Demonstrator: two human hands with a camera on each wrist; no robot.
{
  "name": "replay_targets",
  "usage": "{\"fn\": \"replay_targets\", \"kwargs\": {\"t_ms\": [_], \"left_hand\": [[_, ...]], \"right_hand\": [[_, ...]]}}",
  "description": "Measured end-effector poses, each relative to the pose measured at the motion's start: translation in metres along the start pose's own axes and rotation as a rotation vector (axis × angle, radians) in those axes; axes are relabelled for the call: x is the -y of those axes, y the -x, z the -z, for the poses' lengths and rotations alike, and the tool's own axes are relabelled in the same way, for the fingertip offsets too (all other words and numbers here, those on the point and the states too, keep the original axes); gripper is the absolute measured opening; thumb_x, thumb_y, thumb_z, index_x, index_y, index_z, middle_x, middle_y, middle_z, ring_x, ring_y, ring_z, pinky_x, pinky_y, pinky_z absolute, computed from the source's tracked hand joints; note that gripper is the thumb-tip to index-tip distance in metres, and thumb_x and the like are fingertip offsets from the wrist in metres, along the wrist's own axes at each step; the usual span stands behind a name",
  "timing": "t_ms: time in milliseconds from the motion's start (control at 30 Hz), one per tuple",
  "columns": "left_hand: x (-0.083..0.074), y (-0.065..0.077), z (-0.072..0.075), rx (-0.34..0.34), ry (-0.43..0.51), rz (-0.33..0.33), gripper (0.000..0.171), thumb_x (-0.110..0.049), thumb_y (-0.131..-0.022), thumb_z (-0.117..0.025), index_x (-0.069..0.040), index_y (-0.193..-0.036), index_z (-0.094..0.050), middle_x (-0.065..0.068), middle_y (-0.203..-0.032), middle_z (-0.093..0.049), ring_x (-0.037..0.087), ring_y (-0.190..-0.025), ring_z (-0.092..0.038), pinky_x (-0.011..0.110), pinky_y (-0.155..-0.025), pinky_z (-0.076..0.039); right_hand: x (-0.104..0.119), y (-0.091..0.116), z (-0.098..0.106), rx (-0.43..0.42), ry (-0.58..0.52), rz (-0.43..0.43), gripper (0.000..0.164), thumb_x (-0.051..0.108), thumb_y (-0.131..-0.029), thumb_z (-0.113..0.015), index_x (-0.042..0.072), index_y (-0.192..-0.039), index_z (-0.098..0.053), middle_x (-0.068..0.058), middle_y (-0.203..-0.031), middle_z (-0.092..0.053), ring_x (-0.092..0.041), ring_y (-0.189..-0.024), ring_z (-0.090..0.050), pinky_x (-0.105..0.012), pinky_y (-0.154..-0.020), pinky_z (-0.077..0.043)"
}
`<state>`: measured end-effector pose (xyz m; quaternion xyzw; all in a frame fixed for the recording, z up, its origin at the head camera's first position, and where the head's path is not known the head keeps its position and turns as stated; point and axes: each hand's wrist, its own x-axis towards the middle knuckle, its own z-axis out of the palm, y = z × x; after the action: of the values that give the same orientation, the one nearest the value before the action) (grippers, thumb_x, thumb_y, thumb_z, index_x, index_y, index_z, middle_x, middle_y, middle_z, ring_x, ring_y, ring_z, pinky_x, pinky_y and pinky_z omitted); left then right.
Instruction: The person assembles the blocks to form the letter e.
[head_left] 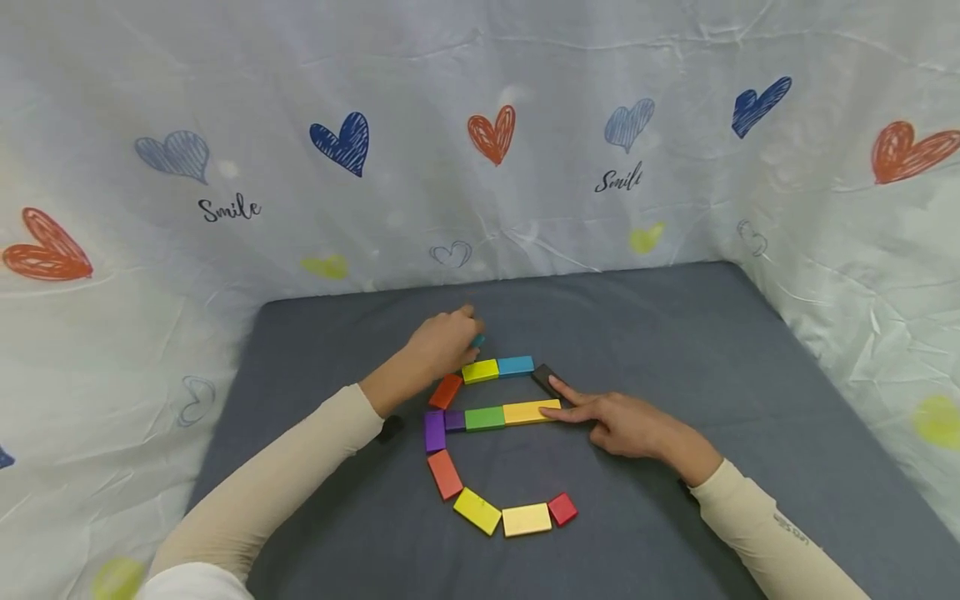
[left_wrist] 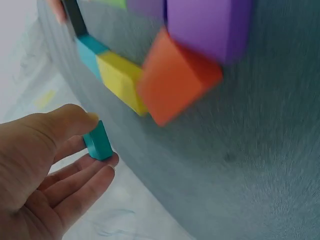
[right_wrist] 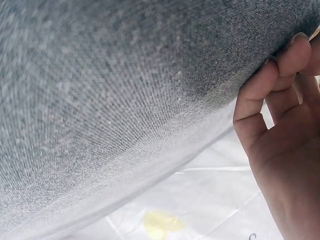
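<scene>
My left hand (head_left: 442,343) pinches a small teal block (left_wrist: 99,141) between thumb and fingers, held above the far side of the letter-like shape made of coloured blocks. Just below it in the head view lie a yellow block (head_left: 480,371) and a blue block (head_left: 515,366), end to end. At the right end of the shape, one extended finger of my right hand (head_left: 626,423) touches a black block (head_left: 546,379). Another digit rests on the end of an orange-yellow block (head_left: 525,412). In the right wrist view its blocks are out of sight.
Joining the middle row are a green block (head_left: 484,418) and purple blocks (head_left: 435,432). Orange (head_left: 446,475), yellow (head_left: 477,511), pale yellow (head_left: 527,520) and red (head_left: 562,508) blocks curve along the near side. Grey cloth (head_left: 675,333) covers the table; a heart-printed curtain (head_left: 420,208) hangs behind.
</scene>
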<state>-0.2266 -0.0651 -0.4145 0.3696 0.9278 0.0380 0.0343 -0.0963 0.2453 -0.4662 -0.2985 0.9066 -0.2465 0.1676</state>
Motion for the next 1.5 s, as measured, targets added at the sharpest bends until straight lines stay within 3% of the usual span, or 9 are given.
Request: {"fn": "replay_targets", "kwargs": {"t_ms": [300, 500, 700, 1000, 1133, 1300, 1500], "left_hand": [[-0.051, 0.042, 0.010, -0.072, 0.006, -0.095, 0.030, -0.027, -0.100, -0.076, -0.013, -0.126, -0.078, 0.008, -0.118, -0.065, 0.013, -0.068, -0.065, 0.025, -0.059, -0.055], [-0.077, 0.057, 0.013, -0.066, 0.081, -0.146, 0.033, -0.030, -0.100, -0.076, -0.014, -0.129, -0.077, 0.006, -0.116, -0.064, 0.008, -0.062, -0.059, 0.021, -0.056, -0.051], [-0.098, 0.070, 0.006, -0.069, 0.167, -0.171, 0.035, -0.031, -0.099, -0.077, -0.016, -0.130, -0.075, 0.002, -0.113, -0.061, 0.003, -0.060, -0.052, 0.015, -0.058, -0.046], [-0.132, 0.078, -0.016, 0.029, 0.242, -0.227, 0.037, -0.032, -0.100, -0.075, -0.015, -0.132, -0.070, 0.001, -0.127, -0.061, 0.000, -0.067, -0.054, 0.014, -0.067, -0.050], [-0.145, 0.079, -0.028, 0.058, 0.280, -0.259, 0.033, -0.031, -0.099, -0.075, -0.015, -0.127, -0.070, -0.001, -0.120, -0.060, 0.000, -0.068, -0.052, 0.014, -0.066, -0.048], [-0.158, 0.080, -0.043, 0.023, 0.255, -0.287, 0.030, -0.034, -0.098, -0.077, -0.017, -0.122, -0.072, -0.005, -0.107, -0.058, -0.001, -0.071, -0.050, 0.014, -0.063, -0.046], [-0.172, 0.079, -0.056, -0.074, 0.111, -0.316, 0.031, -0.044, -0.096, -0.077, -0.021, -0.116, -0.075, -0.008, -0.099, -0.060, 0.000, -0.074, -0.053, 0.020, -0.069, -0.047]], "right_hand": [[-0.003, 0.002, -0.001, 0.008, -0.019, -0.009, 0.087, -0.016, -0.089, -0.057, 0.037, -0.157, -0.051, 0.002, -0.176, -0.021, -0.005, -0.054, -0.029, -0.022, -0.051, -0.026], [-0.006, 0.004, -0.003, 0.009, -0.030, -0.017, 0.087, -0.017, -0.089, -0.058, 0.037, -0.158, -0.051, 0.002, -0.176, -0.021, -0.005, -0.051, -0.023, -0.022, -0.050, -0.025], [-0.006, 0.003, -0.003, 0.000, -0.020, -0.008, 0.090, -0.016, -0.088, -0.058, 0.040, -0.157, -0.050, 0.002, -0.176, -0.022, -0.004, -0.048, -0.020, -0.022, -0.049, -0.024], [-0.005, 0.003, -0.001, -0.021, -0.031, -0.017, 0.085, -0.015, -0.089, -0.059, 0.037, -0.156, -0.053, 0.004, -0.175, -0.024, -0.003, -0.048, -0.018, -0.021, -0.050, -0.026], [-0.003, 0.002, 0.000, -0.020, -0.033, -0.001, 0.084, -0.015, -0.090, -0.057, 0.035, -0.158, -0.051, 0.003, -0.176, -0.022, -0.003, -0.047, -0.017, -0.021, -0.048, -0.025], [-0.001, 0.001, -0.001, -0.017, -0.027, 0.017, 0.085, -0.016, -0.091, -0.057, 0.034, -0.158, -0.050, 0.000, -0.176, -0.021, -0.003, -0.046, -0.016, -0.020, -0.048, -0.025], [0.001, 0.001, 0.000, -0.018, -0.018, 0.018, 0.085, -0.016, -0.091, -0.058, 0.035, -0.158, -0.050, 0.000, -0.176, -0.021, -0.003, -0.047, -0.016, -0.020, -0.048, -0.026]]}}
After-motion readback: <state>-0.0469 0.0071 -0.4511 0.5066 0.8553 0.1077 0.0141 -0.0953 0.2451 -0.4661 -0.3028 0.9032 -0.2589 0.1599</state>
